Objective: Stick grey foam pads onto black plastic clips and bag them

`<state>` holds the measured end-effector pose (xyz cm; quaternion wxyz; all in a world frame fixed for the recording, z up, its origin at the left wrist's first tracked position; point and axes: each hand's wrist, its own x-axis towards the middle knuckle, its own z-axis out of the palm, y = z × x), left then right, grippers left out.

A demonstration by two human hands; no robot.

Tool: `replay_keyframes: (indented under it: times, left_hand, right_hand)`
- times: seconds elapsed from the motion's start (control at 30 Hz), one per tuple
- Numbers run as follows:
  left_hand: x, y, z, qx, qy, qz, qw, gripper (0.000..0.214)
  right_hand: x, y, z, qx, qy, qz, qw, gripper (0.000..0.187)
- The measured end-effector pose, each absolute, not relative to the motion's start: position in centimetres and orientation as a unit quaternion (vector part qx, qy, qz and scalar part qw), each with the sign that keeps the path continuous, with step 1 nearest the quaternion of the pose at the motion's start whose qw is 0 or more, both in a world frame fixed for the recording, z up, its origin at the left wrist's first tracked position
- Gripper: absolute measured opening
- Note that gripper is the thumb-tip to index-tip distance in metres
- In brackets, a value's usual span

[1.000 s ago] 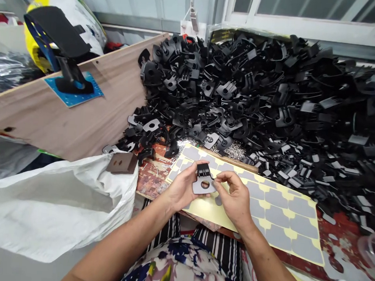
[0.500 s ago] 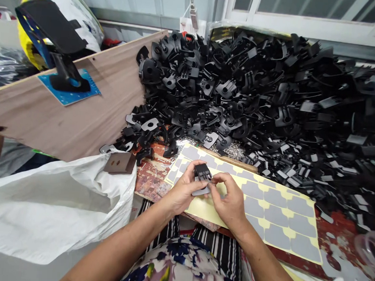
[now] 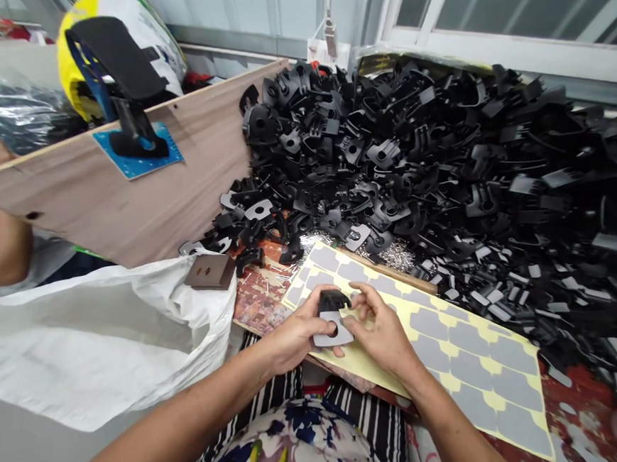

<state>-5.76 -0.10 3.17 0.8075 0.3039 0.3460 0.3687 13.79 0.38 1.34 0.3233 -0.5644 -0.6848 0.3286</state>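
Observation:
My left hand [image 3: 297, 333] grips a black plastic clip [image 3: 344, 335] over the yellow-backed sheet, thumb across its flat grey face near the round hole. The clip's black hinged end points away from me. Close on its right side is my right hand [image 3: 380, 333], fingers parted and slightly curled, thumb beside the clip's edge; whether the thumb touches it I cannot tell. Beneath both hands lies the yellow sheet of grey die-cut stickers [image 3: 429, 324]. Beyond it, small metal pins [image 3: 397, 256] are heaped by a wooden strip [image 3: 391, 267].
A large heap of black plastic parts [image 3: 389, 155] covers the back and right. On the left stand a wooden board [image 3: 128, 210], an open white sack [image 3: 90, 356] and a brown block [image 3: 209, 271]. Another person's arm [image 3: 8, 250] shows beyond the board.
The clip has turned in my left hand, so its grey face and hole now show. My right fingers have parted from a pinch at its edge. The view has swung slightly left.

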Motion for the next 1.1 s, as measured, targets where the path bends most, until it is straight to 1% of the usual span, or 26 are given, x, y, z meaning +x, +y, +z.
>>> replay_keyframes:
  times: [0.07,0.13,0.17,0.23,0.37,0.53,0.6,0.73,0.8,0.9,1.0,1.1]
  left_hand:
    - [-7.4,-0.3,3.2,0.286,0.358,0.358,0.814,0.063]
    - [-8.6,-0.3,3.0,0.266,0.385,0.394,0.791,0.061]
    - [-9.0,-0.3,2.9,0.259,0.399,0.424,0.771,0.061]
    - [-9.4,-0.2,2.8,0.251,0.416,0.484,0.728,0.064]
    - [-8.8,-0.3,3.0,0.253,0.418,0.542,0.683,0.070]
    - [-7.5,-0.6,2.3,0.278,0.437,0.579,0.630,0.060]
    - [-7.3,-0.6,1.8,0.320,0.458,0.595,0.578,0.053]
    - [-7.2,-0.8,1.6,0.443,0.500,0.594,0.448,0.041]
    - [-7.1,-1.0,1.8,0.484,0.499,0.589,0.413,0.037]
    - [-6.9,-1.0,1.8,0.516,0.499,0.593,0.366,0.032]
    - [-6.9,-0.8,1.7,0.494,0.513,0.603,0.359,0.030]
    - [-6.9,-0.7,1.5,0.434,0.513,0.593,0.444,0.032]
  right_hand:
    - [13.2,0.9,1.2,-0.529,-0.687,0.398,0.300,0.040]
    - [12.4,1.3,1.4,-0.497,-0.689,0.424,0.313,0.026]
    - [12.0,1.5,1.7,-0.489,-0.689,0.421,0.329,0.024]
    - [11.2,1.6,2.4,-0.490,-0.693,0.387,0.360,0.026]
    - [9.6,1.0,3.2,-0.479,-0.743,0.280,0.375,0.024]
    - [8.7,0.1,2.5,-0.515,-0.761,0.112,0.378,0.018]
    - [8.7,0.0,2.3,-0.533,-0.749,0.117,0.375,0.019]
    - [8.4,0.2,2.1,-0.552,-0.724,0.178,0.373,0.027]
    - [8.1,0.1,2.2,-0.556,-0.730,0.156,0.367,0.029]
    - [7.6,-0.4,2.2,-0.540,-0.766,0.070,0.343,0.024]
    - [7.7,-0.9,2.0,-0.479,-0.806,-0.041,0.346,0.023]
    - [8.4,-1.4,1.5,-0.396,-0.838,-0.103,0.360,0.021]
